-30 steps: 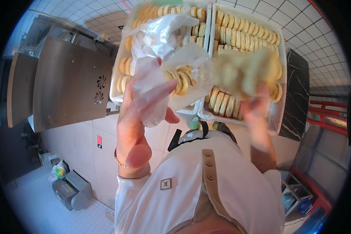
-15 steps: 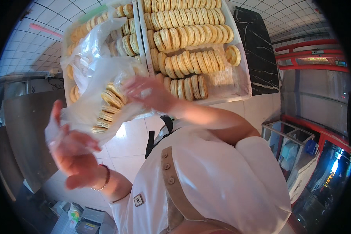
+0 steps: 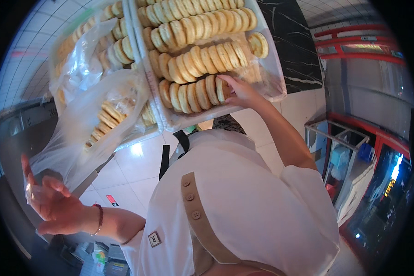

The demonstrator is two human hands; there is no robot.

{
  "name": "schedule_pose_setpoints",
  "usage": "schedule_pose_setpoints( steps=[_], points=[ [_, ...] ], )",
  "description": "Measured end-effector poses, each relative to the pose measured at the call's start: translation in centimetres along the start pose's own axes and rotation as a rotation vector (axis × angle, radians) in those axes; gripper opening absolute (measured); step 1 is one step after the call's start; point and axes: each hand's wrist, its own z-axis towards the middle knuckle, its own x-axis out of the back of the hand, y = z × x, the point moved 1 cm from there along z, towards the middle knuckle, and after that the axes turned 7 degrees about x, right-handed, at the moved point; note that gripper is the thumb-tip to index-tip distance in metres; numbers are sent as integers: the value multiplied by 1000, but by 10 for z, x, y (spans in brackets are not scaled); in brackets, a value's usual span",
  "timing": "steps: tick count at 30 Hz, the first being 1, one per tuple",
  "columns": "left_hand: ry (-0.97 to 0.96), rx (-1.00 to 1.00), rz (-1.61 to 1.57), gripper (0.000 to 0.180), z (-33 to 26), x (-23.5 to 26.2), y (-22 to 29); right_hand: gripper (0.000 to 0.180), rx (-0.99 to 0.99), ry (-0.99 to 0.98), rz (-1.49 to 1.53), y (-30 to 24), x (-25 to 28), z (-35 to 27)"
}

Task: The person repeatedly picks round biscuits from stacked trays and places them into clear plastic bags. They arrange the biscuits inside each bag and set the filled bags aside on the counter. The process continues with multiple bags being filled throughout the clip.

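Note:
My left hand (image 3: 60,207), its fingers partly spread, holds the rim of a clear plastic bag (image 3: 71,126), which stretches up and right from it. Inside the bag a short row of round flaky pastries (image 3: 108,120) shows through the film. My right hand (image 3: 244,94) is at the right end of the nearest pastry row (image 3: 188,97), fingers and thumb closed around the end pastry. That row leans on edge in a white tray (image 3: 275,76) with several more rows. One pastry (image 3: 258,44) sits apart near the tray's right wall.
A second tray (image 3: 134,141) of pastries adjoins on the left, partly covered by the bag. Behind the right tray is a black marbled surface (image 3: 294,50). Red rails (image 3: 359,41) and a metal-framed rack (image 3: 338,131) stand to the right. Grey boxes (image 3: 117,262) are at the lower left.
My right hand has left the bagged pastries and moved right onto the end of the nearest row. My left hand has moved down and left, drawing the bag's rim out. The whole view has shifted.

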Motion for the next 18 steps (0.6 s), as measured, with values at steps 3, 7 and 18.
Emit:
schedule_pose_setpoints(
  steps=[3,7,18],
  points=[
    [11,22,8,85,2,-1,2,74,44,32,-72,16,13,-6],
    [-8,29,26,80,7,-7,4,71,-56,126,91,13,-5,-3],
    [-9,24,118,81,1,-10,10,73,-268,12,64,18,21,-10]
  ],
)
